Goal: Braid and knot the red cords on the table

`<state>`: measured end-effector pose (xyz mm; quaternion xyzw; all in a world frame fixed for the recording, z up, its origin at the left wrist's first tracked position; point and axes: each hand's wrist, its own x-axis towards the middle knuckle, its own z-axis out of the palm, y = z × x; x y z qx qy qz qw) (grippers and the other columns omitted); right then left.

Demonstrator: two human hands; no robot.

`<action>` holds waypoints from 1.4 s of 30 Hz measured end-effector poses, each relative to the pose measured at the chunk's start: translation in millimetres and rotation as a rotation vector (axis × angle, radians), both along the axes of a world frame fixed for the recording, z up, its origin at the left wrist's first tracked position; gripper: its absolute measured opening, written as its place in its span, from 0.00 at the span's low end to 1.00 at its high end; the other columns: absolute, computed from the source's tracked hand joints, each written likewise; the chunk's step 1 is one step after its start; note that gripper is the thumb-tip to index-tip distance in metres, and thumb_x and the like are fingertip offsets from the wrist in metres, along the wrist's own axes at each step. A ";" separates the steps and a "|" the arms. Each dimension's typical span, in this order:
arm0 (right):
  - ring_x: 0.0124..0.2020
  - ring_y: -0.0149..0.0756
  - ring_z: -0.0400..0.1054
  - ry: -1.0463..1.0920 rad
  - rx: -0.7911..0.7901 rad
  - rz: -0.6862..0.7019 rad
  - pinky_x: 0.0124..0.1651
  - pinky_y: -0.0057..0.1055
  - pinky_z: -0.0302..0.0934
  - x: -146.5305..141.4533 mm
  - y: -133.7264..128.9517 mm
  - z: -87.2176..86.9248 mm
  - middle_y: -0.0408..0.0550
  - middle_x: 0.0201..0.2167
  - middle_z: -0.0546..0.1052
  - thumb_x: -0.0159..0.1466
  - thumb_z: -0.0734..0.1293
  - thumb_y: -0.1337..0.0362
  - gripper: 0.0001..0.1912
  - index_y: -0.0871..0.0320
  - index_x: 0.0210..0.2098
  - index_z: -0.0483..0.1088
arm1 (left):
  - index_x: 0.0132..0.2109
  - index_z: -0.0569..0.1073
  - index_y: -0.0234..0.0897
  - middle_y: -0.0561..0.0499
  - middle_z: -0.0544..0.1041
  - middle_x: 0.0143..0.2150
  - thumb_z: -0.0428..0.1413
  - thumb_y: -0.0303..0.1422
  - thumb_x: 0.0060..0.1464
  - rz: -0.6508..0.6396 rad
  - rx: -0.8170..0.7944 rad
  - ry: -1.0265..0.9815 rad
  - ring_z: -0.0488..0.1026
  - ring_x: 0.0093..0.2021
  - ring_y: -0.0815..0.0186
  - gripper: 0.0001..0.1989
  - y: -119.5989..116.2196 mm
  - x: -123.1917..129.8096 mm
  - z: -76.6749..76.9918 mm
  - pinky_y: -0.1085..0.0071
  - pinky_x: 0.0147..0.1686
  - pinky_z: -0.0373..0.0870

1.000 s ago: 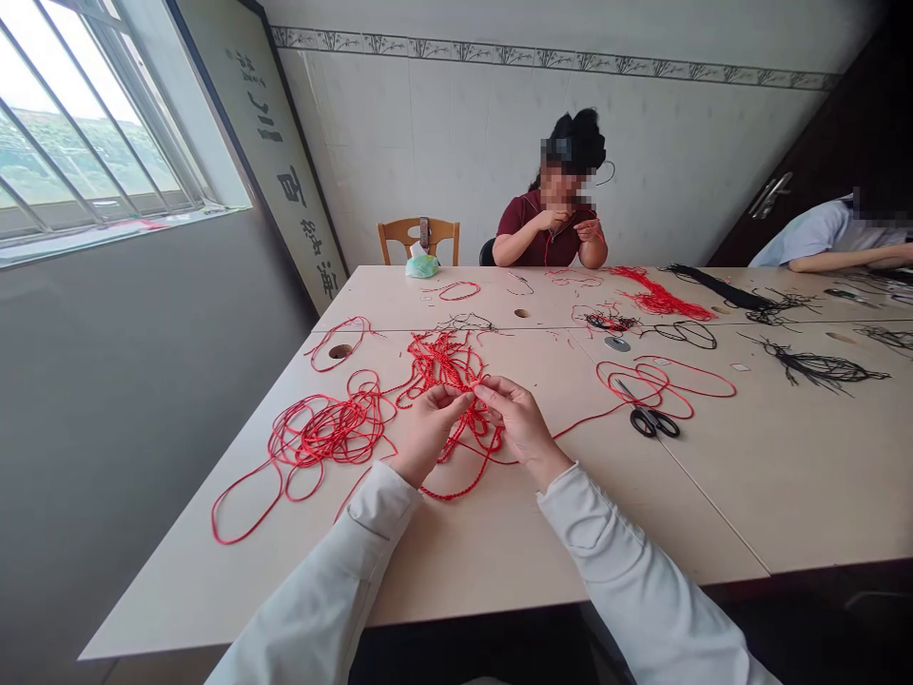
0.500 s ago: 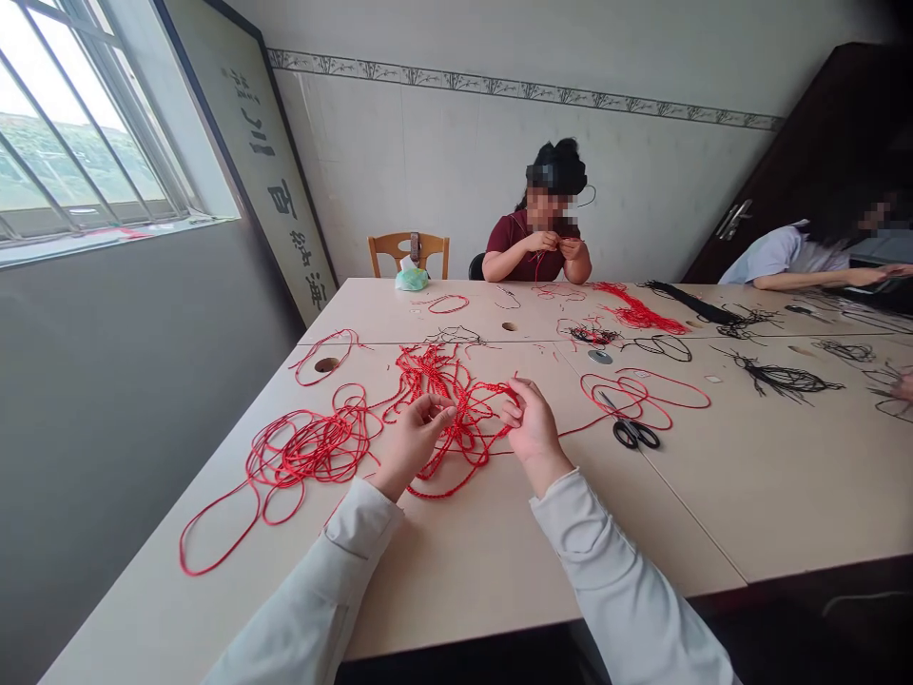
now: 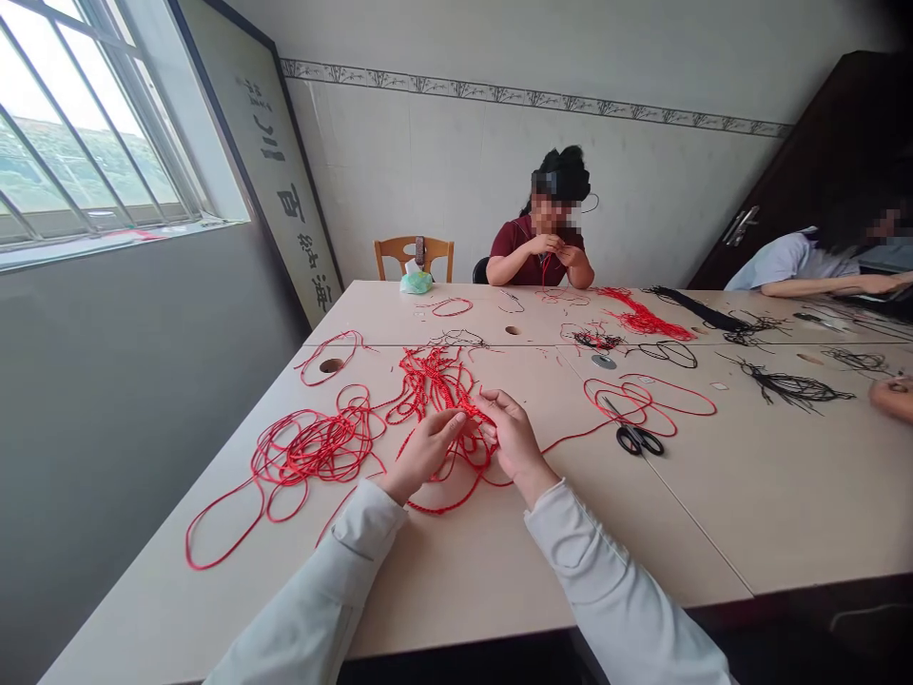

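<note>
Left hand (image 3: 428, 451) and right hand (image 3: 514, 442) partly hide the red braided cord (image 3: 434, 376) lying between and beyond them on the tabletop (image 3: 456, 590), right pinching it, left's grip hard to tell.

Rough and ridged on the braided red cords (image 3: 432, 369); smooth, matt across the counter (image 3: 628, 533); plastic-looking on the scissors' black handles (image 3: 641, 439).

Barred window (image 3: 80, 133), wooden chair (image 3: 389, 250), dark door (image 3: 799, 162)
</note>
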<state>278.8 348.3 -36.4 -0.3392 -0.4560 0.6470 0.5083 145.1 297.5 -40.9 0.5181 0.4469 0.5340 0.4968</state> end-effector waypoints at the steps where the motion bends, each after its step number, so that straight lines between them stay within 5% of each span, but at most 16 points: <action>1: 0.18 0.22 0.47 -0.031 0.010 0.008 0.19 0.25 0.40 -1.5 -1.5 -0.9 0.35 0.20 0.61 0.49 0.74 0.54 0.16 0.56 0.28 0.67 | 0.37 0.76 0.34 0.47 0.76 0.34 0.58 0.47 0.53 0.006 -0.010 -0.032 0.71 0.34 0.65 0.18 0.2 0.0 0.5 0.70 0.38 0.68; 6: 0.22 0.27 0.54 -0.165 0.125 0.000 0.24 0.26 0.49 -1.9 -2.4 -3.2 0.38 0.21 0.65 0.51 0.73 0.52 0.15 0.57 0.29 0.70 | 0.30 0.72 0.34 0.58 0.61 0.21 0.63 0.46 0.47 0.129 -0.087 -0.003 0.52 0.19 0.76 0.18 -1.6 1.5 5.2 0.77 0.18 0.49; 17: 0.19 0.25 0.42 -0.166 0.168 -0.102 0.21 0.26 0.38 2.0 5.6 -7.6 0.35 0.16 0.56 0.54 0.72 0.53 0.14 0.55 0.28 0.68 | 0.47 0.77 0.31 0.62 0.51 0.17 0.60 0.41 0.48 0.129 -0.201 0.054 0.44 0.16 0.76 0.22 -3.0 5.0 5.8 0.75 0.17 0.38; 29: 0.24 0.26 0.50 -0.007 0.295 -0.438 0.25 0.25 0.47 0.6 -2.9 1.3 0.38 0.24 0.61 0.59 0.68 0.54 0.13 0.56 0.30 0.63 | 0.57 0.72 0.31 0.62 0.43 0.22 0.60 0.32 0.49 -0.131 -0.260 -0.432 0.40 0.20 0.76 0.26 -12.6 21.4 20.1 0.76 0.19 0.38; 34: 0.20 0.25 0.43 -0.012 0.249 -0.336 0.22 0.26 0.42 4.6 -5.6 8.6 0.35 0.21 0.57 0.58 0.69 0.54 0.14 0.55 0.30 0.63 | 0.55 0.73 0.34 0.62 0.45 0.22 0.59 0.36 0.53 -0.118 -0.218 -0.386 0.42 0.19 0.76 0.22 -15.8 19.3 13.3 0.77 0.19 0.41; 37: 0.20 0.25 0.43 -0.050 0.273 -0.265 0.22 0.26 0.41 4.4 -8.4 8.6 0.35 0.20 0.56 0.59 0.69 0.53 0.13 0.55 0.30 0.64 | 0.48 0.75 0.33 0.58 0.59 0.23 0.59 0.40 0.54 -0.096 -0.179 -0.273 0.56 0.22 0.76 0.18 -14.7 15.8 10.5 0.78 0.22 0.53; 42: 0.21 0.27 0.47 -0.158 0.387 -0.149 0.25 0.26 0.46 -0.6 -14.8 4.0 0.36 0.20 0.58 0.62 0.66 0.54 0.11 0.55 0.31 0.65 | 0.36 0.71 0.33 0.54 0.67 0.29 0.62 0.42 0.50 -0.090 -0.153 -0.429 0.65 0.26 0.75 0.16 -8.9 14.0 7.2 0.77 0.27 0.63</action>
